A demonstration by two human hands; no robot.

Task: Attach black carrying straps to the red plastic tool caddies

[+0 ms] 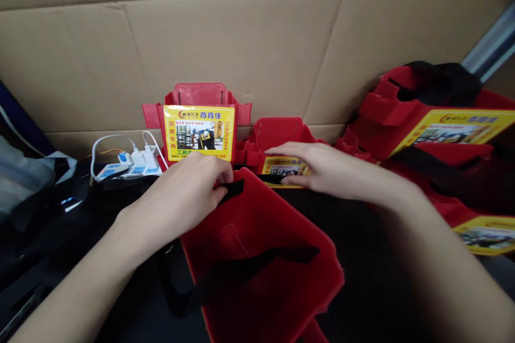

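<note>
A red plastic tool box (257, 225) stands tilted in front of me, its broad inner face towards me. My left hand (197, 182) pinches a black strap (235, 188) at a slot near the box's top corner. On the far side of that edge, my right hand (309, 169) has its thumb and lower fingers on a black strap end (270, 178), with the index finger stretched out above. Another black strap (265, 257) comes through a slot lower on the box and hangs across it to the left.
Behind stand a labelled red box (199, 95) and a lower red box (281, 131). More red boxes (402, 94) with black straps are stacked at right. A white power strip (140, 167) with plugs and cables lies at left. Cardboard (237, 48) forms the back wall.
</note>
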